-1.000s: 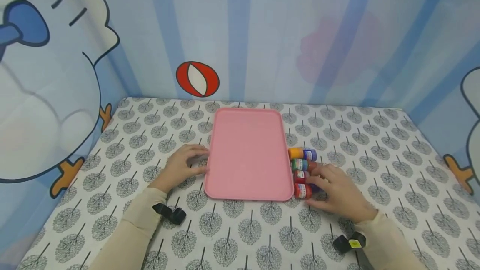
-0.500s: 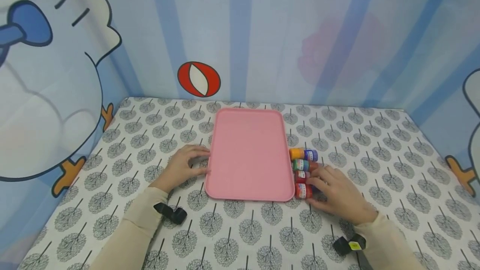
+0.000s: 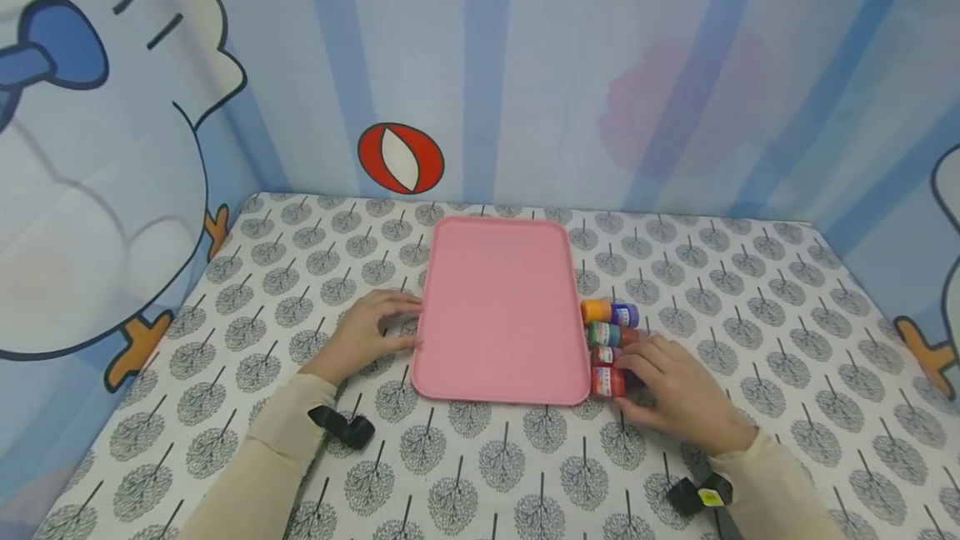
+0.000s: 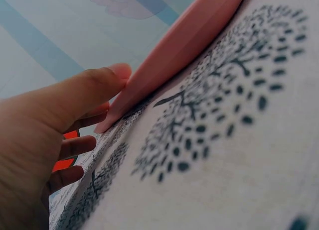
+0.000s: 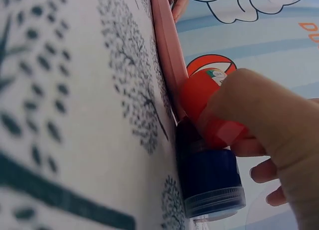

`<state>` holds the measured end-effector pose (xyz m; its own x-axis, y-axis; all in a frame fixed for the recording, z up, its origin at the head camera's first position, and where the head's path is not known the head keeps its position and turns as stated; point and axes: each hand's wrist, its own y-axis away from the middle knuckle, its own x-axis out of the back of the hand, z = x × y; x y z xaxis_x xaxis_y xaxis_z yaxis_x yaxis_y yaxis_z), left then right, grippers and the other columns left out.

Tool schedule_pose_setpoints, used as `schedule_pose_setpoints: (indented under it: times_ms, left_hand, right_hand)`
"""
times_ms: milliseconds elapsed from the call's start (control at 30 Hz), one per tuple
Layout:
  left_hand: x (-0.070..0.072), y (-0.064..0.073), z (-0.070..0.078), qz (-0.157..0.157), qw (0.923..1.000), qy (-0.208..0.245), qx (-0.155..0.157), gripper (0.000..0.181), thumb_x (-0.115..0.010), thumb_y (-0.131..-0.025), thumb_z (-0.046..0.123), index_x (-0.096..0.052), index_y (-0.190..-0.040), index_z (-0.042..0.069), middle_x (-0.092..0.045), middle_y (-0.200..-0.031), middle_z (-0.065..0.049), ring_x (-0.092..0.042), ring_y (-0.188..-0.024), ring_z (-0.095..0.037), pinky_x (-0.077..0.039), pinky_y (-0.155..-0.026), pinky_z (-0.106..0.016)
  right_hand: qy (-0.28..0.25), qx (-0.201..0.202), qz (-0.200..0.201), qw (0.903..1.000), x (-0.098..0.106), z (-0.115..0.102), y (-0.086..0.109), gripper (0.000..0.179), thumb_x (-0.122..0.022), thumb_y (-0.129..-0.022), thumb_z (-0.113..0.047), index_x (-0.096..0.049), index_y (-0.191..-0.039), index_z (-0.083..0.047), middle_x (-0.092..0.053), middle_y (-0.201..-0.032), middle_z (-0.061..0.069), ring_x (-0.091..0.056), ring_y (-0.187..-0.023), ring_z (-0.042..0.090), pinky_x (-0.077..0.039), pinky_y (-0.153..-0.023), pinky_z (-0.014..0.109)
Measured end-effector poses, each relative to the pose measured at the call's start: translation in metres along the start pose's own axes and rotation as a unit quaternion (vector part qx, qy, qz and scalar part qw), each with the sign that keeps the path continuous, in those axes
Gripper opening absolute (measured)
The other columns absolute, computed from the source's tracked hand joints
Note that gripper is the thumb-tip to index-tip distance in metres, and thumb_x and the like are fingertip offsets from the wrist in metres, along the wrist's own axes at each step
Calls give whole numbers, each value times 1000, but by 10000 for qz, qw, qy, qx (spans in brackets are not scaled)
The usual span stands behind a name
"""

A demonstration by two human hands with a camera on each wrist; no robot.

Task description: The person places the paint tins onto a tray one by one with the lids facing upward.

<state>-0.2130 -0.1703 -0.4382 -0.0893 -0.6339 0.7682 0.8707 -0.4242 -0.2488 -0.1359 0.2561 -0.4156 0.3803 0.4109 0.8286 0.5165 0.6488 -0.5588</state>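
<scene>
A pink tray point(image 3: 502, 307) lies in the middle of the table, and my left hand point(image 3: 375, 336) rests at its left side. In the left wrist view, the thumb tip point(image 4: 119, 70) meets the tray's raised rim and the other fingers are spread loosely. My right hand point(image 3: 675, 390) is at the tray's right edge, pinching a red paint jar point(image 5: 197, 93) between thumb and fingers. Just below it in the right wrist view is a dark blue jar point(image 5: 209, 175) with a clear end. A dark red jar point(image 3: 603, 356) lies beside the red one, partly covered by the fingers.
Farther along the tray's right edge lie a green jar point(image 3: 603, 334), a brown jar point(image 3: 628, 337), an orange jar point(image 3: 596, 311) and a blue-purple jar point(image 3: 625, 314). A tree-patterned cloth point(image 3: 315, 473) covers the table. Behind it hangs a cartoon curtain point(image 3: 555, 73).
The head view has shifted slightly. My right fingers have drawn in a little over the red jar, covering more of the dark jar behind it. My left hand stays at the tray.
</scene>
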Motion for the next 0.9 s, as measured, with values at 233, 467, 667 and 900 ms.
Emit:
schedule_pose_setpoints:
  times_ms: [233,467,667,900]
  left_hand:
    - [2,0,1,-35,10000,-23,24,49,-79,-77,35,-67,-120,15,-61,-133,-5,-49,-129,-28,-34,-114,-53]
    - [2,-1,2,-84,9999,-51,35,48,-79,-78,34,-67,-120,14,-62,-132,-5,-49,-129,-28,-34,-114,-51]
    - [1,0,2,-41,10000,-57,43,48,-79,-77,34,-67,-119,14,-62,-131,-5,-50,-129,-28,-35,-113,-51]
    - [0,0,1,-22,10000,-87,8,49,-80,-77,34,-67,-119,14,-62,-131,-5,-50,-128,-28,-35,-113,-51]
  right_hand:
    - [25,-197,-170,9997,7,-3,-5,37,-75,-71,-32,-67,-98,-8,-66,-92,-1,-56,-84,12,-50,-76,29]
    - [32,-339,-194,9992,10,-4,-5,33,-74,-71,-31,-67,-94,-9,-65,-90,-1,-54,-79,9,-50,-67,28]
    - [-81,-385,-103,9992,15,-7,-10,32,-72,-76,-33,-68,-98,-10,-66,-92,-2,-57,-83,11,-54,-71,30]
    - [-214,-185,199,9994,16,-6,-16,34,-66,-84,-37,-69,-100,-7,-67,-92,-2,-59,-83,12,-53,-76,29]
